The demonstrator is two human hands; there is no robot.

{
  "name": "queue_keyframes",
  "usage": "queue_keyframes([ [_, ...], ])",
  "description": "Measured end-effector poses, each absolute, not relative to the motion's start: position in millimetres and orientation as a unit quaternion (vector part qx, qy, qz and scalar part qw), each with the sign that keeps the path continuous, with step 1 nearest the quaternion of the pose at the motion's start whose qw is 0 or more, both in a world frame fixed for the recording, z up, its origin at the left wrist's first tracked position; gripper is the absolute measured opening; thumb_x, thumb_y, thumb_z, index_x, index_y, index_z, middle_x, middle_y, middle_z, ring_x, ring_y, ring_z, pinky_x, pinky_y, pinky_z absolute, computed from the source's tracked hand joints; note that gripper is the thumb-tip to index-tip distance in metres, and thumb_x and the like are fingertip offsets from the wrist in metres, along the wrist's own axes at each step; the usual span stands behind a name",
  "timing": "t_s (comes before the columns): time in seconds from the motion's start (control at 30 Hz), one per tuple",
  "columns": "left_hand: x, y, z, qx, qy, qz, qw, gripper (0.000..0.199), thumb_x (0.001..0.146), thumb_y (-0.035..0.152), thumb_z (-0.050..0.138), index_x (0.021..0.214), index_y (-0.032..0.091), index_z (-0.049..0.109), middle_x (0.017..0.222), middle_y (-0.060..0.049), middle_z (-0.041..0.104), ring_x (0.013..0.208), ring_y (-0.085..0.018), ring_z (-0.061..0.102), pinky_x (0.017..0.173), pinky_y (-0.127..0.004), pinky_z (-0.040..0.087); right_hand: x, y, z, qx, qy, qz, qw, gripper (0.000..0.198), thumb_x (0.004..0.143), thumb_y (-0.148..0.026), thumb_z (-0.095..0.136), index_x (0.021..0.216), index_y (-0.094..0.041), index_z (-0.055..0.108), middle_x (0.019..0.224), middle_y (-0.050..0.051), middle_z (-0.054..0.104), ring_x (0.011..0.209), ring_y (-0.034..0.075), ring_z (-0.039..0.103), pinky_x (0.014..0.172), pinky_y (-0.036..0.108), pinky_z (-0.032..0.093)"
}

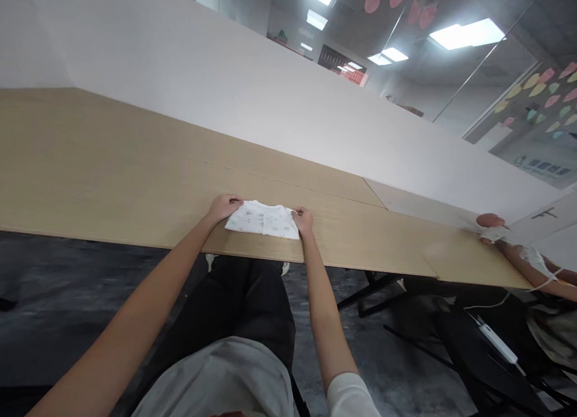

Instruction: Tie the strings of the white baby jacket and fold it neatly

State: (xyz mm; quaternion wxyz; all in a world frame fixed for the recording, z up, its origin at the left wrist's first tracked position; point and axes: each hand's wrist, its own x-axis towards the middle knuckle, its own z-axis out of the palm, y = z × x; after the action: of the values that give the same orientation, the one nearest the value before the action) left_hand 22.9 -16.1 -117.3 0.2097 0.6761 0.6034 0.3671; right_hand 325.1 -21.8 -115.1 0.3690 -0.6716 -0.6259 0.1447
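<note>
Shirt: small, white, with a scattered print, lying flat on the counter near its front edge, straight ahead of the person; it looks folded.
Counter: long, pale wood-toned [135,176], running across the view and seamed in places.
Shirt's place: the shirt [270,221] lies between the two hands, to the right of the left hand and to the left of the right hand.
Long axis: side to side, roughly along the counter's front edge; the curved neckline faces away from the person.
Left hand: the left hand [226,206] is at the far left corner, fingers drawn narrow, seeming to pinch the cloth.
Right hand: the right hand [303,220] is at the far right corner, fingers curled in, thumb over the cloth, seeming to pinch it too.
Nearer hand: neither; both touch the shirt, one at each end.
Behind: a white partition [216,68] rises along the counter's back.
Far right: another person's arm [525,267] rests by a doll [491,220], well apart from the shirt.
</note>
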Motion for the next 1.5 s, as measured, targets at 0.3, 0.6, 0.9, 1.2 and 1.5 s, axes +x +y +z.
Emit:
queue_keyframes([
  [0.3,24,-15,-119,0.706,0.587,0.347,0.189,0.042,0.073,0.050,0.059,0.096,0.022,0.078,0.111,-0.009,0.075,0.102,-0.029,0.066,0.091,-0.035,0.048,325,-23,-113,-0.668,-0.643,0.151,0.342,0.020,0.082,-0.025,0.068,0.098,-0.018,0.077,0.109,0.009,0.075,0.100,0.021,0.069,0.090,0.029,0.050],
  [0.6,20,-15,-72,0.693,0.534,0.426,0.230,0.053,0.079,0.062,0.056,0.102,0.016,0.069,0.109,-0.011,0.071,0.098,-0.025,0.063,0.087,-0.032,0.050,336,-25,-72,-0.553,-0.602,0.295,0.495,0.018,0.079,-0.023,0.062,0.090,-0.012,0.070,0.092,0.009,0.073,0.084,0.019,0.067,0.078,0.027,0.051],
  [0.9,31,-49,84,0.750,0.429,0.502,-0.021,0.062,0.092,0.069,0.043,0.107,0.011,0.060,0.097,-0.006,0.066,0.087,-0.015,0.059,0.087,-0.032,0.046,355,-44,63,-0.373,-0.636,0.275,0.617,0.029,0.079,-0.045,0.070,0.080,-0.021,0.054,0.070,-0.004,0.049,0.067,0.011,0.052,0.063,0.021,0.043],
  [1.2,11,-26,72,0.812,0.506,0.263,-0.126,0.076,0.084,0.078,0.046,0.115,0.010,0.061,0.089,-0.006,0.063,0.092,-0.025,0.064,0.089,-0.042,0.046,364,-41,81,-0.497,-0.754,0.130,0.409,0.027,0.093,-0.046,0.058,0.086,-0.020,0.059,0.066,-0.002,0.053,0.063,0.013,0.052,0.063,0.025,0.041],
  [1.5,12,24,-55,0.798,0.595,0.096,-0.003,0.038,0.086,0.050,0.060,0.102,0.016,0.071,0.113,-0.016,0.069,0.105,-0.031,0.063,0.088,-0.036,0.045,343,10,-13,-0.638,-0.769,0.005,0.037,0.037,0.087,-0.051,0.068,0.100,-0.017,0.071,0.106,0.010,0.072,0.097,0.023,0.065,0.075,0.025,0.046],
])
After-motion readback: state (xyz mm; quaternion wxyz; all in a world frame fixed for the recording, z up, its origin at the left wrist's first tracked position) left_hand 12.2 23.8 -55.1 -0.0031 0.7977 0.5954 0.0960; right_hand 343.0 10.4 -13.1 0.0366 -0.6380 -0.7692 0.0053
